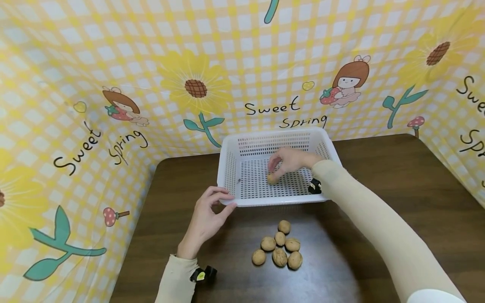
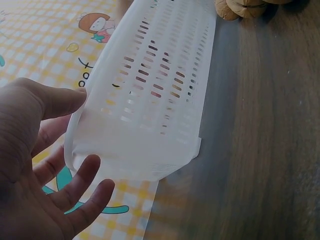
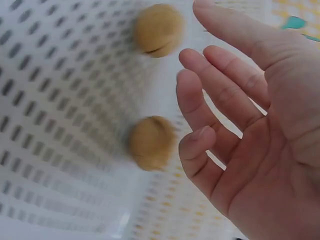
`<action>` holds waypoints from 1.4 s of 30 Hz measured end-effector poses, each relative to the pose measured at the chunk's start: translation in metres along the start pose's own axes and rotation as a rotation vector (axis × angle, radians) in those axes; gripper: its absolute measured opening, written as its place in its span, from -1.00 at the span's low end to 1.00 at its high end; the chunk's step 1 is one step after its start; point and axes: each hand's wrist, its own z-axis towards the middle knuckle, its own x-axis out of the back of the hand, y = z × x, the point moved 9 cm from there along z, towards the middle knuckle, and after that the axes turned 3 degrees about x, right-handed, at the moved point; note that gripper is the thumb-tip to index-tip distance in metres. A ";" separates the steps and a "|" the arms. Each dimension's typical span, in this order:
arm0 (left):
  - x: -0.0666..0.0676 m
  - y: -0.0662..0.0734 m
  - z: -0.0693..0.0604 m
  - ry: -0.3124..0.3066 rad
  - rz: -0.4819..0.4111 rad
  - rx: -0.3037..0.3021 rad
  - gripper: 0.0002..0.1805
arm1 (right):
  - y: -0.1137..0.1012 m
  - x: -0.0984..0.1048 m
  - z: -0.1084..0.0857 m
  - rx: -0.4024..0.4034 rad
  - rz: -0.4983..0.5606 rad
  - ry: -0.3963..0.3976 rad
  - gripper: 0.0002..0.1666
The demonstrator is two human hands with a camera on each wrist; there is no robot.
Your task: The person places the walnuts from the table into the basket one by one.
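Observation:
A white perforated plastic basket [image 1: 273,201] stands on the table. At its near left corner my left hand [image 1: 206,219] pinches the rim between thumb and index finger, the other fingers loose in the left wrist view. My right hand [image 1: 289,160] is inside the basket, its fingers bent but apart. Two walnuts show in the right wrist view: one walnut [image 3: 159,31] by the thumb side, another walnut [image 3: 152,143] beyond the fingertips, neither gripped. In the head view only one walnut [image 1: 271,179] shows under that hand; the other is hidden.
Several walnuts [image 1: 279,256] lie in a loose cluster on the dark wooden table [image 1: 341,269], in front of the basket. Behind the table hangs a yellow checked cloth [image 1: 261,80] close to the basket's back side.

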 end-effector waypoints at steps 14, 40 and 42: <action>-0.004 0.003 -0.001 -0.042 0.095 -0.072 -0.87 | -0.065 0.041 -0.067 0.136 -0.012 0.178 -0.62; -0.004 0.008 -0.007 -0.091 0.140 -0.082 -0.87 | -0.074 -0.093 -0.151 0.367 0.040 0.195 -0.67; -0.003 0.007 -0.006 -0.100 0.138 -0.074 -0.87 | -0.067 -0.098 -0.148 0.355 0.029 0.214 -0.62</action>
